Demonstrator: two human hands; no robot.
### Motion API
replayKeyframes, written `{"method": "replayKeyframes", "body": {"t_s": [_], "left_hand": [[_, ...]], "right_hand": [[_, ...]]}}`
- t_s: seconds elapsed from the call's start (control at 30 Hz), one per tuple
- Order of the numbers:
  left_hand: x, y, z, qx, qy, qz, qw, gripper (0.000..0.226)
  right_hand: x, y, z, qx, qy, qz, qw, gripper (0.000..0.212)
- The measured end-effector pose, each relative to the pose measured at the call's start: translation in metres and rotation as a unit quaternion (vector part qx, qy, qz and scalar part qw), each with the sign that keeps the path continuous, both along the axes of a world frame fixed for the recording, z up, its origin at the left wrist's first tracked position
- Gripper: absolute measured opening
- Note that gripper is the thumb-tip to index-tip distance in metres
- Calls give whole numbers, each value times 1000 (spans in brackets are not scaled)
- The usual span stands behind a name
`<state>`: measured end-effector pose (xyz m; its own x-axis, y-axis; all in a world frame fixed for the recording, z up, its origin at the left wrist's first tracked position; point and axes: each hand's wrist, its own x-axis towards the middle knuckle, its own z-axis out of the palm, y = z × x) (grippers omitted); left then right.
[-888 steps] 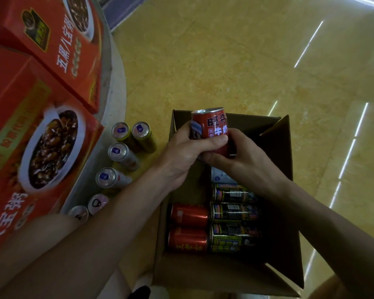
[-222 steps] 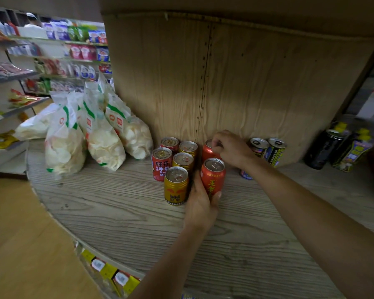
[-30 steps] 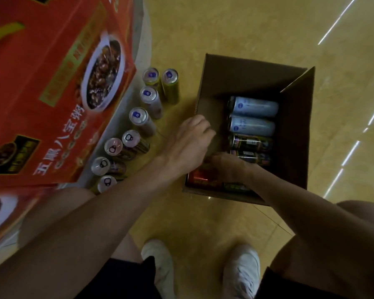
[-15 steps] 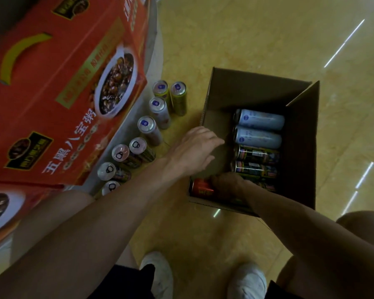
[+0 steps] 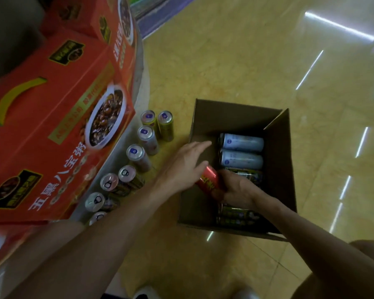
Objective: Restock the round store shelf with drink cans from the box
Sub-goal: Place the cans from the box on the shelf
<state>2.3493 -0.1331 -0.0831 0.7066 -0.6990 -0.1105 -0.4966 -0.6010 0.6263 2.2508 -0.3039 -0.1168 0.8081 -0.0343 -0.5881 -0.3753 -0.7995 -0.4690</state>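
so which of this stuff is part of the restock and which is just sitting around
In the job:
red can, gripped by the right hand
left hand, fingers straight, over the cardboard box
pale cans and dark cans lying in the box

Lying about:
red cartons
row of cans standing on the floor, untouched

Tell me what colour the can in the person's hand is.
Red with yellow lettering: the can gripped by the right hand, shown in the head view.

Cardboard box [image 5: 277, 169] upright, top open — two pale cans [image 5: 243, 143] lying side by side at far end, dark-labelled cans [image 5: 235, 214] nearer; red can [image 5: 208, 182] tilted above them.
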Motion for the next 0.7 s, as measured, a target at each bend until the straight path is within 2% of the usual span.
{"method": "replayKeyframes", "body": {"t_s": [0.13, 0.23, 0.37, 0.43, 0.57, 0.63, 0.7], "left_hand": [[9, -5, 2, -18, 46, 51, 997, 59], [10, -10, 6, -22, 73, 46, 996, 57], [7, -16, 12, -59, 194, 38, 979, 59], [4, -17, 10, -85, 217, 35, 972, 67], [3, -16, 10, -165, 248, 99, 949, 74], [3, -15, 17, -200, 279, 149, 927, 81], [3, -14, 19, -224, 311, 177, 907, 77]], "right_hand": [[-4, -11, 33, 129, -16, -126, 984, 57], [-5, -12, 53, 180, -34, -167, 969, 58], [-7, -11, 64, 220, -48, -203, 953, 61], [-7, -6, 63, 246, -54, -219, 943, 59], [3, 3, 64, 239, -74, -216, 944, 63], [9, 4, 64, 224, -88, -198, 950, 69], [13, 4, 63, 218, -95, -183, 954, 72]]}}
